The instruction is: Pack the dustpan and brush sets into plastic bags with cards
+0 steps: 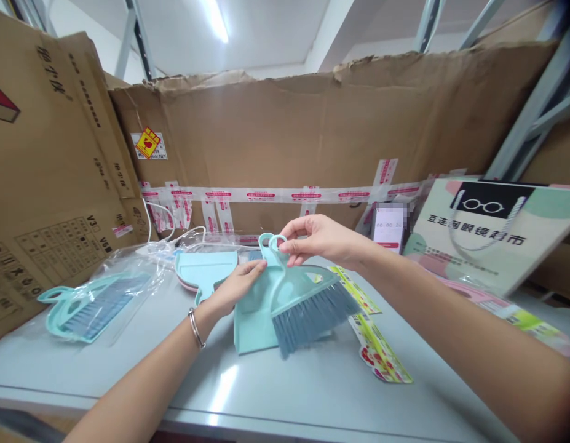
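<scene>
My left hand (242,282) grips the side of a mint-green dustpan (253,329), thumb lying across its face near the handle. With my right hand (318,241) I pinch the looped handle end of a mint-green hand brush (299,289). The brush hangs tilted in front of the dustpan, its grey-blue bristles pointing down and right. Part of the dustpan is hidden behind it. Both handle loops sit close together at the top. Left of my left hand lies another mint dustpan (207,268), on top of something pink.
At left a brush-and-dustpan set (98,307) lies in clear plastic. Printed yellow-green cards (379,347) rest to the right. Behind stand a phone (388,226) with a timer, a paper bag (492,240) and a large cardboard box (266,135). Another carton (49,184) borders the left.
</scene>
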Demonstrator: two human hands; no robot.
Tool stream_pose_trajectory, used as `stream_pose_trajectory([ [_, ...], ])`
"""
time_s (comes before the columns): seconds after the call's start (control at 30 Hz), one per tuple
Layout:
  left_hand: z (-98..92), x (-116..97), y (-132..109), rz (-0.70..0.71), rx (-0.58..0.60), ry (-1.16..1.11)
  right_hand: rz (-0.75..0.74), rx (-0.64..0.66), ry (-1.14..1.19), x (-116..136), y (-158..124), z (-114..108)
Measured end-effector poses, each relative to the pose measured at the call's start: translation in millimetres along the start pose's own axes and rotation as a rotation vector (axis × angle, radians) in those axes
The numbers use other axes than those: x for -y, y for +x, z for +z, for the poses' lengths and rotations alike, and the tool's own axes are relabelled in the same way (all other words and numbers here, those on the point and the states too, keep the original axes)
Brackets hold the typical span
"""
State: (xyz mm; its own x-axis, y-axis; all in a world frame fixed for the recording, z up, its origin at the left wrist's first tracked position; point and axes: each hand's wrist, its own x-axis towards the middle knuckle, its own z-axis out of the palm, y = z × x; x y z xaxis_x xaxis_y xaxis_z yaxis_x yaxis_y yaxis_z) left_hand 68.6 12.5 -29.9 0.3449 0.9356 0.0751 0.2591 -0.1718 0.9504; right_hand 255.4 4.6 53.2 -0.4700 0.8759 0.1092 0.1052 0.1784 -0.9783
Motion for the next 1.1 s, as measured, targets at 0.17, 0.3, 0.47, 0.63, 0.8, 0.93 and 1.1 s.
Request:
stream_pose_trajectory([
  [0.17,1.7,6.7,2.8,-0.089,-0.015,-0.09,0.022,-0.133,0.019,-16.1,18.0,-2.4],
  [0.3,0.8,5.0,0.9,-0.066,-0.098,-0.056,-0.018,-0.269,-0.117,-30.7,24.1,-3.5],
  [0.47,7.4,-1.5,-4.3,0.038,0.079,0.06,-0.165,-0.488,-0.458,-49.2,22.5,-1.6],
  [0.63,20.0,1.2,-6.1,0.064,0.107,0.071,-0.209,-0.558,-0.362,-72.2,15.1,-3.7],
  [0.8,32.1,-4.5,-4.2,0.062,0.139,-0.006,-0.033,-0.265,0.045,-77.1,-7.6,-15.1],
  [0.93,42.9,-13.6,4.6,0.064,0.157,0.052,0.079,-0.067,0.208,-81.2,-23.9,-24.5],
  [1.1,51.8,-12.0,16.1,0.083,0.161,0.08,0.115,-0.158,0.291,-89.8,-27.8,-29.2],
])
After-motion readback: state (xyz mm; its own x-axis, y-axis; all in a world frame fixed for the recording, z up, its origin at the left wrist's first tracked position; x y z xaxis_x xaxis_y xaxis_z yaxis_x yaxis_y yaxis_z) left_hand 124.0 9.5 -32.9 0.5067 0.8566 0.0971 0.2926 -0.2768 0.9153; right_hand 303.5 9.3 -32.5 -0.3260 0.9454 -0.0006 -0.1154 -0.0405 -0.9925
